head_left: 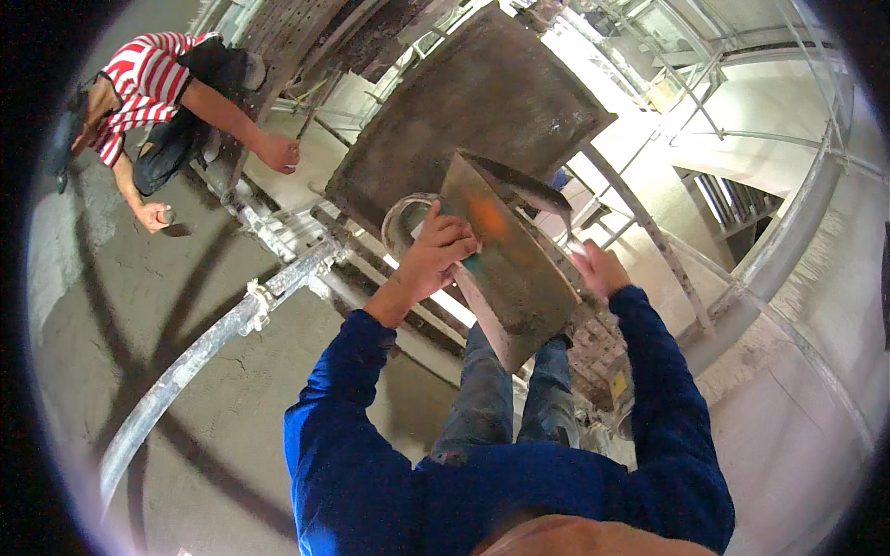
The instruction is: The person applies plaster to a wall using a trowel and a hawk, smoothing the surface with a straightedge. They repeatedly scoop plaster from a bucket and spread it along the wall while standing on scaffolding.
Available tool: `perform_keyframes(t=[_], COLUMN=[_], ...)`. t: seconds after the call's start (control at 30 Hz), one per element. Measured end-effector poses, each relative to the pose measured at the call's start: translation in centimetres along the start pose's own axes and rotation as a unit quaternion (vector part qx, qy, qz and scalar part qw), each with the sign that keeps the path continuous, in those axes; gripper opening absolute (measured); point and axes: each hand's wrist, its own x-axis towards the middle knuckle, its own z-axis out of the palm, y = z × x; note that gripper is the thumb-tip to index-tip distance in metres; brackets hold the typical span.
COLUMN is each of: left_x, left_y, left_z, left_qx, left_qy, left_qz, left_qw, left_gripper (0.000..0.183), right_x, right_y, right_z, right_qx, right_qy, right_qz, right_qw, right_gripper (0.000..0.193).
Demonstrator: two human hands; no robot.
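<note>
Head view: my left hand grips the hand board, overlapping the large board's near edge. My right hand closes around the trowel's handle, blade along the hand board's far-right edge. The grey surface appears coated; what remains I cannot tell.

Head view, single item. Type: wide fisheye, worn on the person's head, left of a side-by-side pair. Facing: steeply down, slightly forward, between blue sleeves in the lower half. Range: close on the left hand and right hand, near mid-frame; farther to a co-worker, upper left. Field: round, black corners, scaffold pipe bowed at lower left. Upright, unmirrored.
</note>
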Motion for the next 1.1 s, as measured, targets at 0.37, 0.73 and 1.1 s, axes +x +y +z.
perform_keyframes(t=[0.37, 0.73, 1.1], left_x=[7.4, 3.5, 10.4], left_y=[-16.1, -23.4, -8.9], left_z=[13.5, 25.3, 16.0], left_qx=[0.297, 0.299, 0.030], left_qy=[-0.194, -0.102, 0.056], left_qz=[-0.126, -0.055, -0.197], left_qw=[0.927, 0.947, 0.978], left_gripper=[0.034, 0.036, 0.043], right_x=[17.6, 20.0, -5.3], right_y=[8.6, 12.3, 13.9], right_z=[5.4, 8.0, -10.4], right_qx=[0.027, -0.210, 0.221], right_qy=[0.028, 0.048, 0.355], right_qz=[0.074, 0.047, 0.088], right_qw=[0.997, 0.975, 0.904], right_gripper=[0.031, 0.038, 0.042])
